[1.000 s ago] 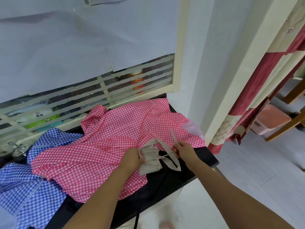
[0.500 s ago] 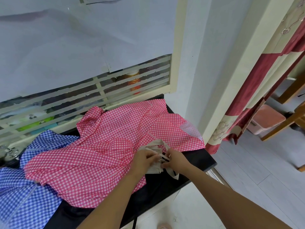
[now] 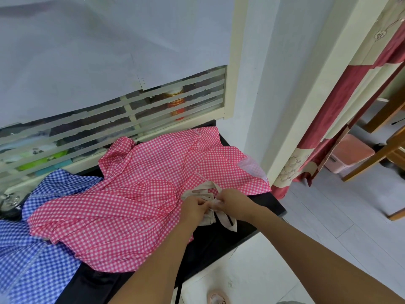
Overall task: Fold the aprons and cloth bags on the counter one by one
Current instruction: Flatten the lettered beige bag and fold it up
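A blue checked apron lies unfolded at 9 o'clock, and a pink checked apron overlaps its edge. At the pink one's 4 o'clock corner the left hand curls tight on the cloth bag. It should probably pin the bundle flat while the straps get tucked under. The bag is beige and folded small, straps trailing toward 5 o'clock. The right hand pinches it too
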Demonstrator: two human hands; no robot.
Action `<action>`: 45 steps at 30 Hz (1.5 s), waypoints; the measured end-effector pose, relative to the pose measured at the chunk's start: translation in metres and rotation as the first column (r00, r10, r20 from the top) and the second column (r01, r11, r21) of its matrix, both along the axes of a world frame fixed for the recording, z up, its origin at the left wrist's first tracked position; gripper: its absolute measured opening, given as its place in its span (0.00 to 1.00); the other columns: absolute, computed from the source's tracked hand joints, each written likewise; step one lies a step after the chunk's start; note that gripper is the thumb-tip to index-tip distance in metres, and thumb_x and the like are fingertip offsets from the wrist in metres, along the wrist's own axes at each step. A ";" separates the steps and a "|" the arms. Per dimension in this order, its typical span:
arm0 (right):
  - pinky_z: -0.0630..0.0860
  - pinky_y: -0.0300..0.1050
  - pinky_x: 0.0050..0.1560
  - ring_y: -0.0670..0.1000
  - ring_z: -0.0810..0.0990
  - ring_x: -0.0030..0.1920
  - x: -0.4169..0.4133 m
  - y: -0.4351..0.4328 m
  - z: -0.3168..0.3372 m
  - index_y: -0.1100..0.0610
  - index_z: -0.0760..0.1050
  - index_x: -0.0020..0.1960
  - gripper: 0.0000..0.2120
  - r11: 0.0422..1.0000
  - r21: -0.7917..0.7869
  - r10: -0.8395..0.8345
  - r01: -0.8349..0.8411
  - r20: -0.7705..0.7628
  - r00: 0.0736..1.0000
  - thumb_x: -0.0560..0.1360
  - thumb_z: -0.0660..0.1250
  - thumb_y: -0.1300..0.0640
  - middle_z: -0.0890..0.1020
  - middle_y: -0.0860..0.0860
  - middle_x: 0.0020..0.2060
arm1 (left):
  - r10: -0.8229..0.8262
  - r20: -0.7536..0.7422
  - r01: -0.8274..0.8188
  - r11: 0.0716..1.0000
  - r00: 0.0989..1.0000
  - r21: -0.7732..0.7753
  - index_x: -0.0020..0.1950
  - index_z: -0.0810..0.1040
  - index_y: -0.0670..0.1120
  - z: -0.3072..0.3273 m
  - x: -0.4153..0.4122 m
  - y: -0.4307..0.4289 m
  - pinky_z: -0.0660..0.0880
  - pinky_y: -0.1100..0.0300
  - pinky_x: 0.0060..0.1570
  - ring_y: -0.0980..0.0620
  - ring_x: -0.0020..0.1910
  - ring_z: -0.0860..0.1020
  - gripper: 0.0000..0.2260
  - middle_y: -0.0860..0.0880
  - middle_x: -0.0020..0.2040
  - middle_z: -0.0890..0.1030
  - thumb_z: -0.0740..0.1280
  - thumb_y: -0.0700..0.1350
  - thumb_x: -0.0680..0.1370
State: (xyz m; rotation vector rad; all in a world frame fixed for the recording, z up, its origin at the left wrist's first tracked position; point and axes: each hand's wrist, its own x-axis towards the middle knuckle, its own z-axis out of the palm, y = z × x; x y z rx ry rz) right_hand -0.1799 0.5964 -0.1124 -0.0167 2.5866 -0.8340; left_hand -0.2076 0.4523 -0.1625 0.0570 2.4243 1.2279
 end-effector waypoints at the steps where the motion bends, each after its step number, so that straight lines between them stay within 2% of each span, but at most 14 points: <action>1: 0.66 0.44 0.35 0.49 0.68 0.31 -0.005 -0.001 0.006 0.64 0.76 0.41 0.18 0.999 -0.037 -0.015 0.015 0.021 1.000 0.79 0.61 0.50 0.73 0.53 0.33 | -0.006 0.007 0.006 1.000 1.000 0.002 0.32 0.80 0.42 -0.001 0.000 -0.001 0.65 0.70 0.27 0.61 0.24 0.69 0.14 0.54 0.26 0.74 0.68 0.43 0.78; 3: 0.68 0.44 0.37 0.49 0.70 0.33 -0.014 -0.003 0.018 0.65 0.76 0.43 0.19 0.997 -0.068 -0.042 0.043 0.015 0.999 0.81 0.58 0.50 0.74 0.54 0.34 | -0.002 0.044 0.001 1.000 0.999 0.029 0.36 0.83 0.39 -0.001 -0.001 -0.003 0.66 0.71 0.28 0.63 0.22 0.71 0.12 0.55 0.26 0.74 0.67 0.41 0.77; 8: 0.62 0.39 0.31 0.46 0.63 0.28 -0.026 -0.014 0.034 0.59 0.71 0.35 0.16 0.997 0.029 0.071 -0.069 -0.074 0.995 0.79 0.61 0.52 0.67 0.50 0.28 | -0.006 0.055 0.005 1.000 0.998 0.023 0.25 0.74 0.48 0.000 -0.007 -0.004 0.67 0.68 0.32 0.63 0.21 0.70 0.19 0.53 0.25 0.75 0.67 0.38 0.76; 10: 0.66 0.43 0.35 0.48 0.67 0.31 -0.028 -0.019 0.033 0.63 0.73 0.37 0.16 0.996 -0.011 0.084 -0.085 -0.080 0.993 0.79 0.63 0.53 0.71 0.52 0.32 | -0.047 0.060 0.048 0.999 0.997 -0.003 0.25 0.73 0.47 -0.002 -0.008 -0.006 0.67 0.66 0.32 0.63 0.21 0.70 0.19 0.56 0.23 0.74 0.67 0.38 0.76; 12: 0.71 0.47 0.41 0.51 0.72 0.37 -0.033 -0.023 0.029 0.66 0.76 0.42 0.17 0.996 -0.042 0.077 -0.081 -0.096 0.992 0.79 0.63 0.52 0.76 0.57 0.39 | -0.094 0.099 0.092 0.996 0.991 0.016 0.28 0.75 0.42 -0.001 -0.008 -0.010 0.68 0.66 0.33 0.62 0.24 0.71 0.16 0.57 0.24 0.74 0.67 0.37 0.76; 15: 0.69 0.43 0.38 0.49 0.72 0.35 -0.036 -0.027 0.018 0.64 0.74 0.41 0.16 0.989 -0.148 -0.001 -0.011 -0.082 0.997 0.79 0.64 0.52 0.78 0.56 0.36 | -0.130 0.151 0.118 0.989 0.980 0.090 0.34 0.77 0.41 0.004 -0.006 -0.013 0.69 0.72 0.35 0.64 0.27 0.74 0.10 0.55 0.28 0.76 0.69 0.40 0.76; 19: 0.71 0.37 0.36 0.47 0.74 0.34 -0.031 -0.026 0.003 0.62 0.76 0.47 0.09 0.983 -0.183 0.006 -0.013 -0.038 0.999 0.79 0.62 0.57 0.80 0.57 0.41 | -0.003 0.151 -0.019 0.989 0.989 0.144 0.34 0.77 0.45 0.004 -0.008 -0.009 0.74 0.57 0.40 0.54 0.31 0.76 0.11 0.50 0.30 0.78 0.68 0.37 0.76; 22: 0.75 0.37 0.37 0.47 0.77 0.38 -0.025 -0.017 -0.003 0.59 0.74 0.55 0.08 0.985 -0.175 0.002 -0.006 -0.022 1.000 0.78 0.61 0.63 0.80 0.54 0.49 | 0.012 0.176 -0.034 0.992 0.984 0.122 0.30 0.76 0.45 0.003 -0.008 -0.009 0.70 0.64 0.35 0.60 0.25 0.74 0.15 0.55 0.23 0.76 0.67 0.36 0.76; 24: 0.79 0.43 0.45 0.50 0.79 0.44 -0.019 -0.011 -0.009 0.58 0.71 0.58 0.10 0.991 -0.127 0.033 -0.039 -0.044 0.998 0.77 0.63 0.62 0.80 0.54 0.51 | 0.015 0.189 -0.040 0.991 0.982 0.129 0.29 0.75 0.45 0.004 -0.008 -0.010 0.67 0.70 0.29 0.62 0.23 0.72 0.16 0.56 0.23 0.75 0.68 0.40 0.77; 27: 0.78 0.50 0.52 0.52 0.79 0.48 -0.011 -0.010 -0.019 0.58 0.69 0.57 0.10 0.997 -0.052 0.049 -0.055 -0.113 0.992 0.78 0.63 0.58 0.80 0.55 0.50 | 0.009 0.181 -0.033 0.991 0.983 0.133 0.28 0.76 0.45 0.001 -0.010 -0.012 0.66 0.70 0.29 0.61 0.25 0.71 0.16 0.54 0.25 0.75 0.70 0.45 0.76; 31: 0.77 0.49 0.51 0.51 0.79 0.45 -0.002 -0.012 -0.030 0.58 0.69 0.59 0.14 0.999 -0.049 -0.006 -0.006 -0.243 0.970 0.77 0.65 0.55 0.80 0.52 0.47 | 0.042 0.188 -0.068 0.988 0.981 0.136 0.27 0.76 0.46 -0.001 -0.011 -0.010 0.67 0.65 0.32 0.59 0.27 0.71 0.16 0.54 0.25 0.75 0.72 0.45 0.75; 33: 0.77 0.46 0.49 0.49 0.78 0.45 0.003 -0.016 -0.035 0.58 0.68 0.63 0.17 0.997 -0.078 -0.053 0.030 -0.301 0.952 0.77 0.66 0.53 0.80 0.51 0.47 | 0.049 0.170 -0.068 0.992 0.984 0.108 0.26 0.74 0.47 0.001 -0.013 -0.009 0.66 0.68 0.29 0.59 0.26 0.69 0.18 0.55 0.24 0.73 0.71 0.44 0.76; 38: 0.78 0.47 0.48 0.49 0.79 0.46 0.012 -0.023 -0.047 0.56 0.76 0.56 0.09 0.992 -0.121 -0.074 0.023 -0.442 0.894 0.77 0.66 0.54 0.80 0.50 0.49 | 0.049 0.146 -0.052 0.998 0.988 0.018 0.29 0.75 0.47 0.006 -0.016 -0.007 0.66 0.71 0.30 0.58 0.30 0.71 0.18 0.52 0.29 0.74 0.64 0.45 0.80; 45: 0.79 0.45 0.31 0.50 0.79 0.34 0.012 -0.020 -0.061 0.57 0.83 0.51 0.16 0.996 -0.090 -0.059 0.009 -0.576 0.815 0.75 0.60 0.50 0.80 0.51 0.37 | 0.174 0.171 -0.168 0.985 0.970 -0.050 0.31 0.73 0.45 0.004 -0.020 0.001 0.68 0.69 0.31 0.56 0.32 0.73 0.16 0.50 0.33 0.76 0.62 0.41 0.79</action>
